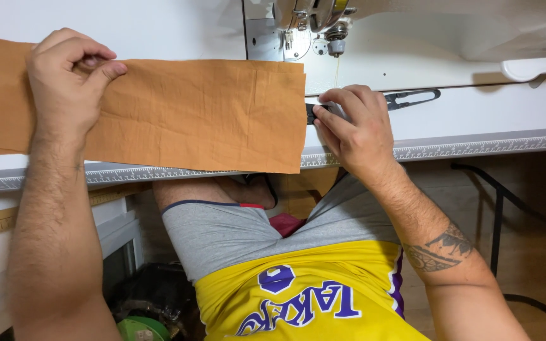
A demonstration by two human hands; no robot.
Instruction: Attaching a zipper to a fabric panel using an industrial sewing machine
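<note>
1. Your left hand (64,82) was curled nearly closed, thumb and forefinger pinching the upper edge of the orange-brown cloth (191,113), well to the left of the sewing machine head (314,22).
2. Your right hand (352,129) lay just below the sewing machine head, fingers bent and closed over a small dark tool (314,112); only its tip showed past your fingertips, so you could not tell from the view what sort of tool it was.
3. That cloth lay flat as a long strip on the white table (475,117), running leftwards from just beneath the sewing machine head to past the frame's edge, its short right end hanging slightly over the table's front edge.
4. The cloth's right end sat just beside your right hand, the dark tool close against it.
5. A pair of black thread snips (412,96) rested on the table to the right of the sewing machine head, just beyond your right knuckles.
6. A measuring tape strip (475,149) ran along the table's front edge, below the sewing machine head.
</note>
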